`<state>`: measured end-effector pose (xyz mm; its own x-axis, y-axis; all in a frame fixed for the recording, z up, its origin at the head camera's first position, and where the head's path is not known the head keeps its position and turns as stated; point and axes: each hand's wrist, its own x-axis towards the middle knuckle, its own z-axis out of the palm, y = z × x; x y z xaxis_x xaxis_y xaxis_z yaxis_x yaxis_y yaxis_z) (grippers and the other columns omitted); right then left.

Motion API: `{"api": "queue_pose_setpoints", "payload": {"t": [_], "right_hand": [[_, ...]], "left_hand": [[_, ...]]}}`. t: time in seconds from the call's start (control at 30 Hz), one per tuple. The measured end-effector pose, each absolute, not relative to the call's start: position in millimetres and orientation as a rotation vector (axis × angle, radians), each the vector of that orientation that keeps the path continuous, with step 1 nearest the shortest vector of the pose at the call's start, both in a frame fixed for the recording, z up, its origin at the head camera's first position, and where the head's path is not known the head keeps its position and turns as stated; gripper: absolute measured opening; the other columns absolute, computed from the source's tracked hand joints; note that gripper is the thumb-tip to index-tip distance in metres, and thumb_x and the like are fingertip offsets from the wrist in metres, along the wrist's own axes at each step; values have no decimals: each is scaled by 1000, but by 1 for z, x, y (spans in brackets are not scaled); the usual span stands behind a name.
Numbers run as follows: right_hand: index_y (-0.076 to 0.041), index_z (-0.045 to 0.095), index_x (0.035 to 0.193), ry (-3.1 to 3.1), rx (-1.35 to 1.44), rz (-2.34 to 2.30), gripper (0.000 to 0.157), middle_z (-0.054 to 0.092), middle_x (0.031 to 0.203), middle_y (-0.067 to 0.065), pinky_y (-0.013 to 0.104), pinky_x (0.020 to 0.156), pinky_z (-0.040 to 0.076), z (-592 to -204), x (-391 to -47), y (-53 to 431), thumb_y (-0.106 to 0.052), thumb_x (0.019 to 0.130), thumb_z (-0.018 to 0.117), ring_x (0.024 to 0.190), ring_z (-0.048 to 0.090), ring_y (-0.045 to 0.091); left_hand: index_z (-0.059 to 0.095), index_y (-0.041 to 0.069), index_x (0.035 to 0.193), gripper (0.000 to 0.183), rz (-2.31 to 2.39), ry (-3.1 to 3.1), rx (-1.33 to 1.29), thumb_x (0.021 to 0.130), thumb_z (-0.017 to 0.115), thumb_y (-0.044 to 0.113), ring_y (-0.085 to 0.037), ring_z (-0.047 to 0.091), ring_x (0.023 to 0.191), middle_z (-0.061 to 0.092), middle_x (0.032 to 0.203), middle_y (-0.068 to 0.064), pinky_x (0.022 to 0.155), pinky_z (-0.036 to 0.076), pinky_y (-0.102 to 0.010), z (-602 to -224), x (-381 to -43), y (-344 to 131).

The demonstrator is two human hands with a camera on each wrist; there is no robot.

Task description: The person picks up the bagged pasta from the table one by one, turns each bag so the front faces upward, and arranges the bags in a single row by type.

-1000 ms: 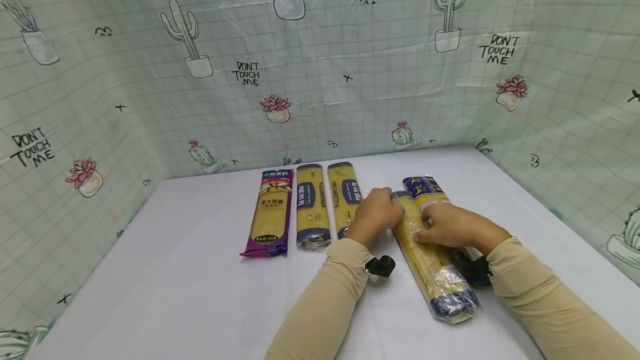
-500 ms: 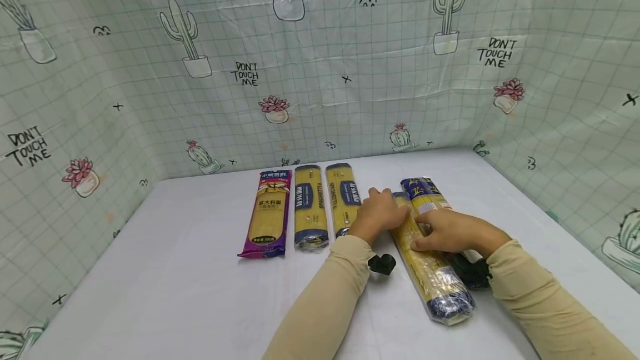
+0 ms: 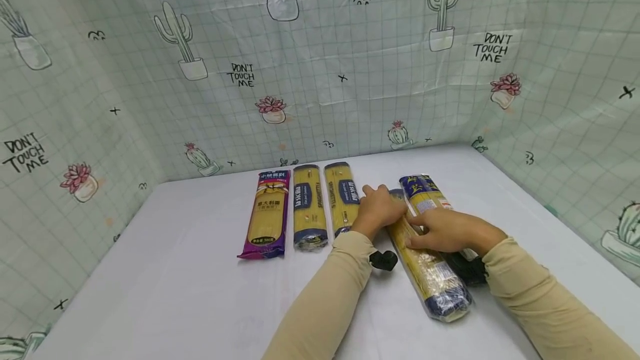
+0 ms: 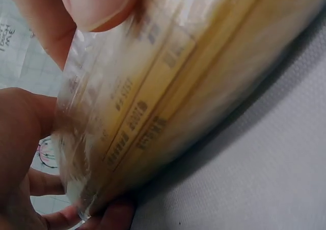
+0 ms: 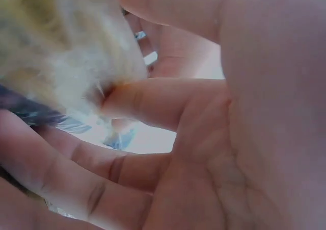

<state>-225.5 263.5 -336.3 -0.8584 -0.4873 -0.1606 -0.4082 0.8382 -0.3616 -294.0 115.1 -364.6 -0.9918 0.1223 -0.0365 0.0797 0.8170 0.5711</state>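
A clear-wrapped pack of spaghetti (image 3: 430,274) with dark blue ends lies slanted on the table, its near end toward the right. My left hand (image 3: 378,208) grips its far end from the left, the thumb on the printed wrapper (image 4: 137,118) and the fingers round the edge in the left wrist view. My right hand (image 3: 445,229) holds the same pack at its middle from the right, thumb on top. In the right wrist view its fingers curl at the shiny wrapping (image 5: 61,61). Just behind the right hand lies a blue-topped pasta pack (image 3: 420,186), partly hidden by that hand.
Left of my hands, a purple-edged pasta pack (image 3: 267,210) and two blue-ended spaghetti packs, one left (image 3: 311,210) and one right (image 3: 341,199), lie in a row. A cactus-print cloth (image 3: 320,71) rises behind the white table (image 3: 190,271).
My right thumb and fingers have shifted slightly left on the pack. The left hand stays at its far end, and the other packs lie as before.
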Motion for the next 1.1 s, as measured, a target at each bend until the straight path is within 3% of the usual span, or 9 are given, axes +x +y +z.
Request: {"api": "queue_pose_setpoints", "payload": {"t": [0.17,0.27,0.4,0.6,0.77,1.1], "right_hand": [[6,52,141,2780,-696,-544,68,63,84,-1,33,70,48,-335,-222,267,-43,96,65,74,55,12],[7,51,142,2773,-709,-628,67,53,70,-5,29,63,45,-338,-222,270,-41,97,64,63,52,9],[7,49,144,2764,-734,-687,68,50,66,-5,28,60,45,-341,-222,271,-42,99,63,57,49,8],[6,48,145,2805,-792,-775,67,54,76,-1,29,57,46,-341,-223,269,-43,100,62,63,51,10],[0,47,147,2856,-828,-864,61,57,94,3,30,64,48,-343,-227,264,-39,102,59,76,53,14],[-4,17,160,2619,-647,-1184,77,57,122,22,35,70,57,-356,-232,253,-35,103,58,90,66,21]], "left_hand": [[66,6,114,41,1037,2951,220,80,72,27,-25,56,87,55,113,-15,76,50,-35,-368,-297,117],[70,7,116,41,1145,2954,249,79,73,26,-22,58,87,63,110,-11,77,51,-33,-371,-297,114],[71,9,122,44,1277,2934,251,82,73,26,-19,61,92,69,112,-7,79,53,-32,-375,-296,108],[70,7,126,44,1530,2832,260,82,72,17,-19,62,92,70,114,-9,75,54,-30,-367,-296,99],[66,5,129,45,1750,2693,213,86,72,12,-24,63,100,68,118,-13,80,56,-35,-362,-300,89],[63,4,132,41,2150,2362,24,92,71,8,-20,59,89,61,122,-13,66,51,-30,-367,-311,67]]}}
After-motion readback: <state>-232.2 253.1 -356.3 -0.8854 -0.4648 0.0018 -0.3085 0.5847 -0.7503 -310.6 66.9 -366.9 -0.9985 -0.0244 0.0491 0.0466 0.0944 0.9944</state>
